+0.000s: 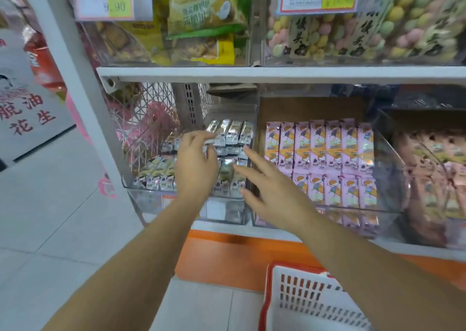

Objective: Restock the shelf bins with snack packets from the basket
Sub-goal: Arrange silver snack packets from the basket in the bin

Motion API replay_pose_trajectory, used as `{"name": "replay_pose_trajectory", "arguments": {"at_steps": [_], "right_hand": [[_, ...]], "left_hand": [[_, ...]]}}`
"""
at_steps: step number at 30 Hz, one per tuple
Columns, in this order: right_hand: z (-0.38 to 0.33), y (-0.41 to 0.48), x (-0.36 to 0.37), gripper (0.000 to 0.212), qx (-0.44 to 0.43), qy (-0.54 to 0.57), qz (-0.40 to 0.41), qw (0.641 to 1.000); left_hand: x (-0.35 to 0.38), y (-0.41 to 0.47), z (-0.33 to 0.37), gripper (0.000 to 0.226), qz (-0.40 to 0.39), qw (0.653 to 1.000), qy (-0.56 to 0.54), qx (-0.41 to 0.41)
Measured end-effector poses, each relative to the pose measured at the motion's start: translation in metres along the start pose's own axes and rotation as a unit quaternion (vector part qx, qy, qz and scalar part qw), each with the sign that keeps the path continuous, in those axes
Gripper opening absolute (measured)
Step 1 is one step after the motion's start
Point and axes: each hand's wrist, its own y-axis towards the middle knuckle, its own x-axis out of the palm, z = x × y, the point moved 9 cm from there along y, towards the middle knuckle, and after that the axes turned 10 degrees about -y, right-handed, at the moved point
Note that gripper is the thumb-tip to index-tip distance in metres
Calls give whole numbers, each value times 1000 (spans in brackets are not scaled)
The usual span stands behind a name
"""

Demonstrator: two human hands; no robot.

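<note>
A clear plastic bin (141,188) on the lower shelf holds several silver snack packets (230,130) in rows. My left hand (195,164) reaches into this bin, its fingertips resting on a silver packet in the back row; whether it grips the packet is unclear. Just to the right, my right hand (267,192) hovers over the bin's right edge with fingers spread and nothing in it. The white basket with a red rim (305,303) sits low at the bottom right; its contents are hidden.
A neighbouring clear bin (393,169) holds several pink packets (322,151). Upper shelf bins (257,61) carry yellow-green snack bags and pastel candies. A white shelf upright (75,83) stands left, an orange base panel (227,260) below, tiled floor to the left.
</note>
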Motion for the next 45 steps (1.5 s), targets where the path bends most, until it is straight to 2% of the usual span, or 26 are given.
{"name": "replay_pose_trajectory", "arguments": {"at_steps": [3, 5, 8, 10, 12, 15, 17, 20, 23, 26, 29, 32, 35, 38, 41, 42, 45], "right_hand": [[-8, -13, -23, 34, -27, 11, 125, 992], [-12, -41, -34, 23, -37, 19, 208, 977], [-6, -101, -23, 17, -22, 49, 209, 976], [11, -145, 2, 19, 13, 57, 152, 987], [42, -188, 37, 22, 77, 58, 43, 994], [97, -254, 93, 17, 184, 39, -145, 971], [122, -289, 114, 15, 218, 23, -220, 951], [147, -323, 138, 16, 271, -12, -291, 918], [163, -354, 182, 27, 323, -3, -382, 866], [155, -383, 231, 38, 327, 32, -491, 807], [147, -404, 257, 44, 347, 42, -531, 772], [144, -420, 272, 49, 370, 55, -538, 755], [139, -411, 275, 40, 368, 88, -531, 758], [138, -377, 257, 21, 411, 149, -447, 780], [128, -337, 223, 29, 464, 281, -332, 771], [122, -323, 210, 31, 460, 304, -313, 774], [102, -285, 166, 12, 434, 336, -284, 786]], "left_hand": [[-11, -69, 30, 26, -7, 995, -63, 83], [-4, -112, 27, 29, -44, 991, -72, 100], [26, -174, -1, 34, -132, 987, -74, 58], [54, -215, -28, 37, -221, 974, -56, 13], [80, -250, -48, 36, -299, 954, -15, -12], [110, -281, -66, 36, -369, 928, 21, -51], [128, -294, -75, 42, -393, 915, 30, -86], [144, -303, -82, 46, -380, 918, 28, -109], [148, -304, -86, 46, -358, 926, 28, -115], [147, -301, -83, 39, -345, 931, 15, -114], [147, -300, -80, 32, -340, 934, -4, -112], [145, -301, -81, 32, -335, 934, -17, -122], [145, -302, -87, 32, -338, 932, -9, -128], [145, -303, -88, 33, -342, 932, -4, -119], [145, -303, -85, 36, -352, 928, 9, -120], [144, -303, -83, 37, -360, 925, 18, -118], [143, -303, -76, 40, -411, 903, 42, -115]]}}
